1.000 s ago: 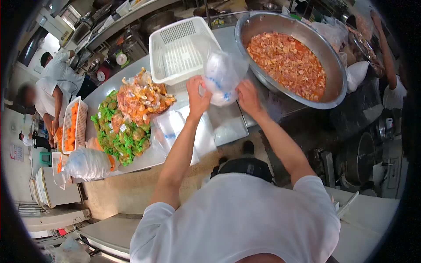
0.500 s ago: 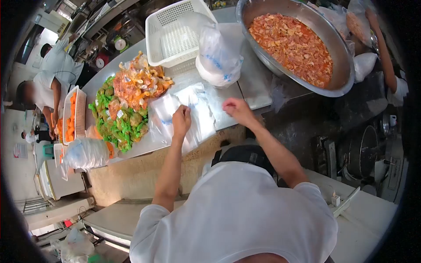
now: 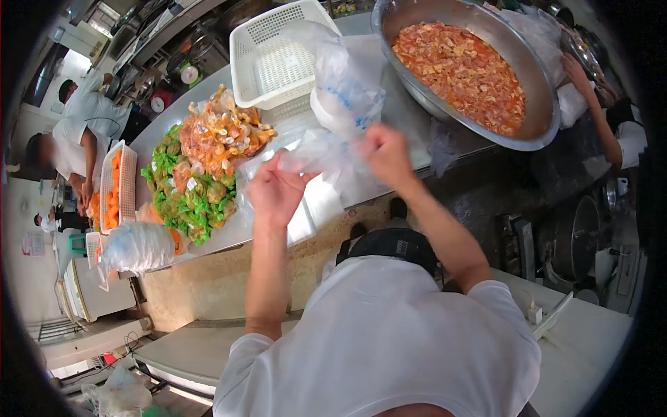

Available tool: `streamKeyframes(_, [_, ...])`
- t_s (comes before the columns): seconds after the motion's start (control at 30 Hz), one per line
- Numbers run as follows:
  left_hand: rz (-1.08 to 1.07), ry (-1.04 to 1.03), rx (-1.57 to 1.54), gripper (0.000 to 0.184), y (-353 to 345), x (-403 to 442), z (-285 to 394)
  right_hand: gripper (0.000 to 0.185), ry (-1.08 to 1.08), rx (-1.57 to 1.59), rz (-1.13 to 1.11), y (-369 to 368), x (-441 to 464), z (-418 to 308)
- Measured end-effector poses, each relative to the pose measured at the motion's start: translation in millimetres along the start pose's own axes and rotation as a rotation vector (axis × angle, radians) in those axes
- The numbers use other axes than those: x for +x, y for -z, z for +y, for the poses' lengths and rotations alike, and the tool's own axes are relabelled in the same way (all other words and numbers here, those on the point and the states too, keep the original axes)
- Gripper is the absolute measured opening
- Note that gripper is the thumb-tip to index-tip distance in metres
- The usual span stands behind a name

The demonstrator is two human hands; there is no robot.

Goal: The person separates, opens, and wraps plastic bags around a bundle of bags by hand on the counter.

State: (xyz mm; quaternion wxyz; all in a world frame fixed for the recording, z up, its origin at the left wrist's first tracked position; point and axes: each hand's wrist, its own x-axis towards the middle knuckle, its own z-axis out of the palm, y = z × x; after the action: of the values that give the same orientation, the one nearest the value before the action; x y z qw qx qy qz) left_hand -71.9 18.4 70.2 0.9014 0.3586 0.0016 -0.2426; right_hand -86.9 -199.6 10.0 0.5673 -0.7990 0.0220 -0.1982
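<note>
Between my two hands a clear plastic bag is stretched over the metal table. My left hand pinches its left end, and my right hand, blurred, has its fingers closed on the right end. Just beyond them stands a bulky white plastic bundle with blue print. Flat plastic sheets lie under and beside my left hand. To the left are a pile of orange filled bags and a pile of green-tied bags.
A white perforated basket sits at the back. On the right is a large metal bowl of red-orange chopped meat. A carrot basket and a plastic roll lie far left. People stand at far left; another person's arm is at right.
Half a second ago my hands were apart near the table edge; now they hold a clear bag between them. The person's arm at right has moved down from the hanging bag.
</note>
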Motion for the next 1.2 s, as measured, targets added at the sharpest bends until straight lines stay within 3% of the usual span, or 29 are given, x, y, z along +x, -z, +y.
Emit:
streamKeyframes(0.07, [-0.200, 0.054, 0.094, 0.021, -26, -2, 18, 0.028, 0.094, 0.080, 0.191, 44, 30, -28])
streamKeyframes(0.13, [-0.381, 0.111, 0.565, 0.022, -45, 4, 29, 0.022, 0.064, 0.537, 0.169, 82, 46, -99])
streamKeyframes(0.2, [-0.210, -0.592, 1.320, 0.027, -80, 23, 46, 0.020, 0.317, 0.604, -0.093, 100, 43, -160])
streamKeyframes(0.23, [-0.176, -0.797, 1.505, 0.025, -103, 30, 65, 0.020, 0.401, 0.359, -0.178, 98, 50, -164])
streamKeyframes(0.27, [-0.242, -1.333, 1.726, 0.018, -115, 57, 76, 0.020, 0.477, 0.111, -0.261, 94, 64, -166])
streamKeyframes(0.3, [-0.381, -1.456, 1.819, 0.015, -118, 83, 91, 0.020, 0.550, -0.142, -0.345, 92, 81, -166])
streamKeyframes(0.33, [-0.420, -1.368, 2.007, 0.020, -101, 111, 93, 0.017, 0.618, -0.355, -0.334, 87, 99, -149])
streamKeyframes(0.4, [-0.591, -0.671, 1.676, 0.018, -40, 166, 73, 0.012, 0.602, -0.595, -0.361, 71, 118, -77])
streamKeyframes(0.43, [-0.411, -0.702, 1.612, 0.016, 0, 173, 48, 0.013, 0.606, -0.552, -0.274, 64, 114, -51])
streamKeyframes(0.47, [-0.475, -0.636, 1.566, 0.015, 26, 182, 32, 0.016, 0.607, -0.506, -0.190, 57, 108, -27])
streamKeyframes(0.53, [-0.297, -0.710, 1.404, 0.013, 40, 172, -6, 0.016, 0.504, -0.406, -0.135, 42, 98, 23])
streamKeyframes(0.57, [-0.242, -0.575, 1.392, 0.011, 37, 162, -10, 0.017, 0.434, -0.359, -0.112, 40, 87, 36])
streamKeyframes(0.63, [-0.105, -0.353, 1.344, 0.012, 20, 154, -4, 0.018, 0.526, -0.441, -0.121, 46, 92, 31])
streamKeyframes(0.7, [-0.100, -0.670, 1.321, 0.023, 23, 159, -10, 0.015, 0.608, -0.486, -0.090, 44, 94, 28])
streamKeyframes(0.77, [-0.109, -0.815, 1.279, 0.034, 36, 171, -23, 0.010, 0.682, -0.512, -0.020, 43, 90, 27])
streamKeyframes(0.87, [-0.182, -0.774, 1.278, 0.050, 49, 157, -42, 0.016, 0.465, -0.344, -0.019, 33, 72, 62])
streamKeyframes(0.97, [-0.043, -0.921, 1.454, 0.055, 41, 144, -44, 0.028, 0.119, -0.071, -0.111, 38, 91, 74])
streamKeyframes(1.0, [0.000, -0.914, 1.359, 0.056, 35, 144, -44, 0.038, 0.127, 0.074, -0.012, 35, 92, 80])
streamKeyframes(1.07, [0.087, -0.856, 1.171, 0.060, 34, 127, -58, 0.042, -0.025, 0.215, 0.045, 24, 76, 71])
streamKeyframes(1.17, [0.111, -0.578, 0.872, 0.062, 35, 116, -89, 0.046, -0.159, 0.244, 0.003, 4, 59, 94])
streamKeyframes(1.2, [0.143, -0.544, 0.993, 0.065, 27, 104, -83, 0.046, -0.194, 0.322, 0.018, 2, 60, 97])
